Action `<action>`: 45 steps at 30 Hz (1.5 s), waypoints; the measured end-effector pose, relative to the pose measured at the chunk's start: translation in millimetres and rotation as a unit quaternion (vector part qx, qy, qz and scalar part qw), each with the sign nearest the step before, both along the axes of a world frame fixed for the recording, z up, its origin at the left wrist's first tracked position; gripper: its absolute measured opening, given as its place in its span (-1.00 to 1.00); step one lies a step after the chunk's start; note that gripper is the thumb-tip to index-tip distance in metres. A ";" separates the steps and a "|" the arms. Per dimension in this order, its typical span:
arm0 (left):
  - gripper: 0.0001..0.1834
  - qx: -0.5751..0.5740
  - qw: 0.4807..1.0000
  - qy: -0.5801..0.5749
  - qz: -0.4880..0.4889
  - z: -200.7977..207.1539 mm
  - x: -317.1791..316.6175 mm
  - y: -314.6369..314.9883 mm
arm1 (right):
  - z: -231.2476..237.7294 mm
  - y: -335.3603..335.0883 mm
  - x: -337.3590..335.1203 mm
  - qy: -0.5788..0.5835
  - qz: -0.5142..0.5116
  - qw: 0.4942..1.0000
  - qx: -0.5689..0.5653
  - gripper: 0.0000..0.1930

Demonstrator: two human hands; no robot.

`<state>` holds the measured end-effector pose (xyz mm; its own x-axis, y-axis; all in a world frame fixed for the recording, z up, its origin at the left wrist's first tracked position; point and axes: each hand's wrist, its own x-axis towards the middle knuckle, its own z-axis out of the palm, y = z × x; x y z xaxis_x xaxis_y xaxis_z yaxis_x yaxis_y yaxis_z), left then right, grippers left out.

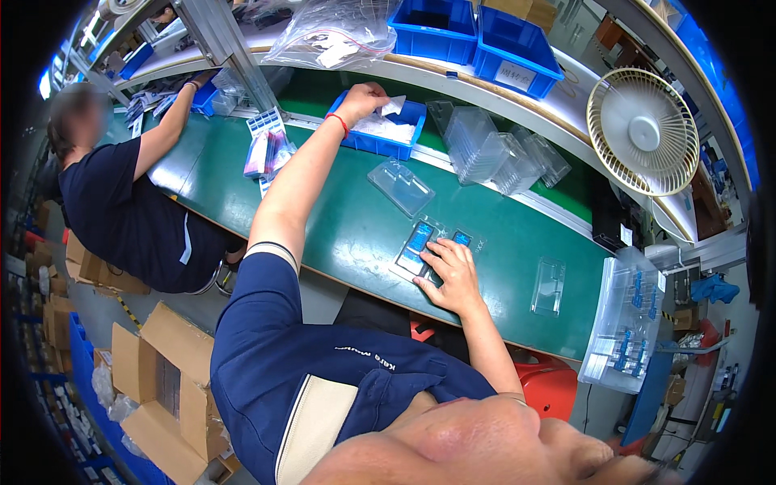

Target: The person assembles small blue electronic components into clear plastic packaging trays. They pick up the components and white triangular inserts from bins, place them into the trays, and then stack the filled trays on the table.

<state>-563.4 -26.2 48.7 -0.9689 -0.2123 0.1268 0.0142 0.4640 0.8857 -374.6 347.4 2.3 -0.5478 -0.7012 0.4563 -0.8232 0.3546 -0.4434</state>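
Two hands work apart: the left hand (pixel 361 99) pinches a white slip (pixel 394 106) over the blue bin (pixel 380 129); the right hand (pixel 449 273), fingers spread flat, presses the clear tray (pixel 428 246) on the green bench (pixel 339 226).

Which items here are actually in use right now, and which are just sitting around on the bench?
In use:
- left hand pinching a small white packet over the small blue bin
- right hand pressing on the clear tray with blue parts

Lying about:
- empty clear tray
- stacked clear trays
- single clear tray
- desk fan
- large blue bins
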 end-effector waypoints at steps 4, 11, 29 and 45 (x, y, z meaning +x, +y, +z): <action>-0.79 0.093 0.995 -0.019 0.028 -3.5 0.4 -1.6 | -2.5 0.8 -0.7 -0.004 0.000 1.000 -0.004 -0.54; -0.69 0.123 0.992 -0.012 0.022 -2.5 12.8 2.7 | -2.1 1.1 1.0 -0.012 -0.001 1.000 -0.005 -0.56; -0.75 0.221 0.964 -0.003 -0.147 5.8 136.3 137.5 | 17.6 -43.7 -52.2 -0.315 -0.102 0.844 -0.423 -0.64; -0.82 0.332 0.943 -0.006 -0.031 -27.5 203.3 158.1 | -1.7 -42.6 -5.7 -0.300 -0.152 0.897 -0.285 -0.71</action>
